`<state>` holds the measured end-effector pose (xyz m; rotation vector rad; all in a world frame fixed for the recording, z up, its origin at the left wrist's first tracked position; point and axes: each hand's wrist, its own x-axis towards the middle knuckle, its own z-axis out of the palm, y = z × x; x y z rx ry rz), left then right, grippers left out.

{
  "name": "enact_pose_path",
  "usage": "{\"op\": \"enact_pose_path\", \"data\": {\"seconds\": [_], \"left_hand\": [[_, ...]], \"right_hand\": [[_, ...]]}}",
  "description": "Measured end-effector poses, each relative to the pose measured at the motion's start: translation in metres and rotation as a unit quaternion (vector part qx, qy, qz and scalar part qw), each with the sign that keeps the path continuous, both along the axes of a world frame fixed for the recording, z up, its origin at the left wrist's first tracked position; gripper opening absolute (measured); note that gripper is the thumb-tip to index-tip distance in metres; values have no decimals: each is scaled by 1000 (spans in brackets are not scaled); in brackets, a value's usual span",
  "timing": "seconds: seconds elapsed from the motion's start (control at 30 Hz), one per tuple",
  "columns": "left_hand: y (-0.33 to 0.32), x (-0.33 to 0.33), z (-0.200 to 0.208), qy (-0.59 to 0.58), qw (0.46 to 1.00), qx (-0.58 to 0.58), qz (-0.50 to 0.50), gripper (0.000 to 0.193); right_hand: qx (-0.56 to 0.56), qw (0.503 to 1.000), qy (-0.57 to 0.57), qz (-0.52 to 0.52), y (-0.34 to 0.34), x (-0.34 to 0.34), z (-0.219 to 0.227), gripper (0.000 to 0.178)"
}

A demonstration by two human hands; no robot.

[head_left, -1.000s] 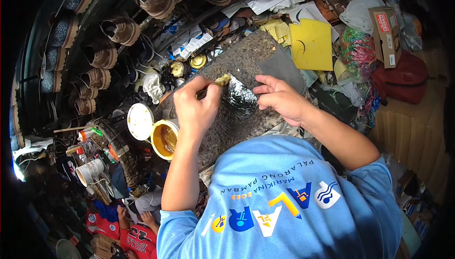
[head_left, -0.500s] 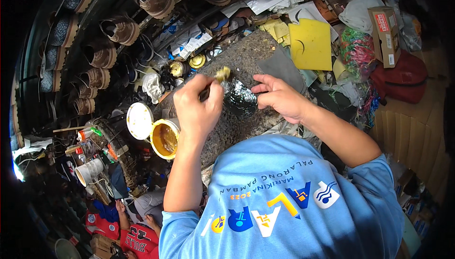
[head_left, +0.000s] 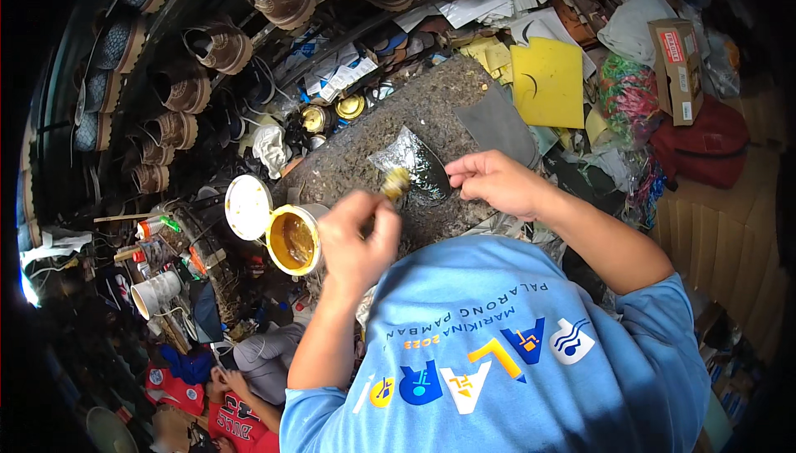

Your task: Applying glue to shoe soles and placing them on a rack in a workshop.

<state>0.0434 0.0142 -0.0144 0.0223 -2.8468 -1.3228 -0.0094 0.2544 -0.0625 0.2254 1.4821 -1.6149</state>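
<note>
the left hand (head_left: 361, 233) has its fingers closed round a brush (head_left: 396, 181), its long axis slanting, yellowed bristles pointing up and right, over the near part of a shiny black piece (head_left: 421, 159). that lies on a rough slab (head_left: 452, 84), one corner pointing away from the person. the right hand (head_left: 496, 184) has loosely extended fingers at its right edge.

This is a shoe workshop: brown shoes (head_left: 286, 5) stand in rows beyond the crusted bench (head_left: 340, 173), and a pot of amber paste (head_left: 283, 262) is by its left edge.
</note>
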Motion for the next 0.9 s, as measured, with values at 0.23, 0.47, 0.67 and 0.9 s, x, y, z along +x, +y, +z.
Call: {"op": "enact_pose_path", "data": {"seconds": [0.23, 0.47, 0.67, 0.9], "left_hand": [[-10, 41, 39, 7, 996, 87, -3, 8], [-35, 57, 53, 60, 985, 128, 97, 13], [-43, 65, 45, 90, 976, 147, 135, 12], [-62, 74, 51, 125, 967, 147, 164, 10]], "right_hand": [[199, 955, 204, 87, -5, 6, 11, 30], [257, 922, 277, 87, -13, 1, 3, 22], [126, 981, 132, 59, -17, -21, -5, 20], [-401, 907, -63, -111, -21, -30, -33, 15]]}}
